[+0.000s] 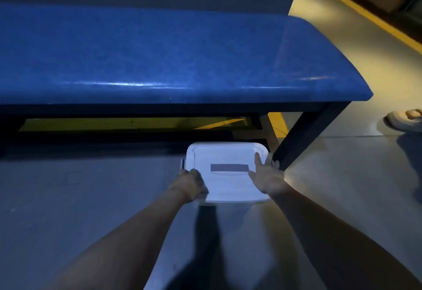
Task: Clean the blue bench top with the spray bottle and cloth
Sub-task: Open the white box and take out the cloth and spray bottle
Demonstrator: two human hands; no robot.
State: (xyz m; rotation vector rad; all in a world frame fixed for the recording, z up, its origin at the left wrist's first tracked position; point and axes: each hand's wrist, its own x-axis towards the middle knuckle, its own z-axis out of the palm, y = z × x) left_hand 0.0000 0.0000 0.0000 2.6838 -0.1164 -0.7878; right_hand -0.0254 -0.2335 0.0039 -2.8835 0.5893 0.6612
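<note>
Spanning left-right: blue bench top (159, 54)

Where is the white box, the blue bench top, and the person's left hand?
white box (225, 159): head view, on its lid, above the grey strip.
blue bench top (159, 54): head view, middle of the top surface.
left hand (190, 181): head view, back of the hand.

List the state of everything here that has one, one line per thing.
Box: on the floor by the bench leg, lid on.
Left hand: gripping the box's left edge.
Right hand: gripping the box's right side.
Bench top: bare, nothing on it.
</note>
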